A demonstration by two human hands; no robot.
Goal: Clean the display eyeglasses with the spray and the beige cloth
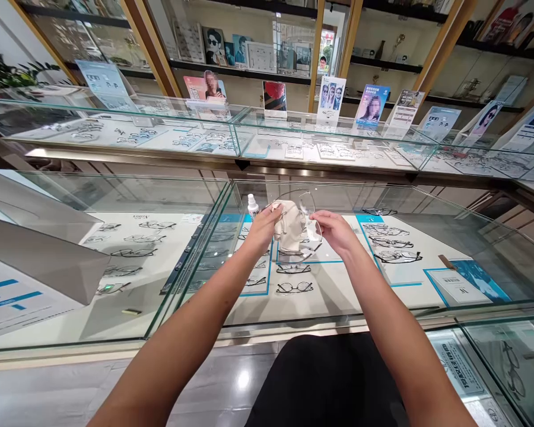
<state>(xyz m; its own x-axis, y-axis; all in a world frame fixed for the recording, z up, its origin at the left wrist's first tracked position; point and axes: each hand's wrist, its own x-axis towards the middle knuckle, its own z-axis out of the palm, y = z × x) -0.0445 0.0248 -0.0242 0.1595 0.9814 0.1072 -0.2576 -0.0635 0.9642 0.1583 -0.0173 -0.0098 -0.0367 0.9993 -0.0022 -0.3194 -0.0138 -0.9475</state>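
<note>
Above the glass display case, my left hand (pixel 266 226) is closed on a crumpled beige cloth (pixel 289 225). To its right, my right hand (pixel 333 230) pinches a thin-framed pair of glasses (pixel 312 230) by the rim or bridge. The glasses are tilted on their side, and the cloth touches or overlaps their left part, where a temple reaches out behind it. A small white spray bottle (pixel 252 204) stands just beyond my left hand, its lower part partly hidden.
Rows of glasses (pixel 295 287) lie inside the case (pixel 293 323) under the glass. A large white folded board (pixel 35 255) stands at the left. Behind, a second glass case (pixel 267 169) carries several upright advertising cards (pixel 331 101).
</note>
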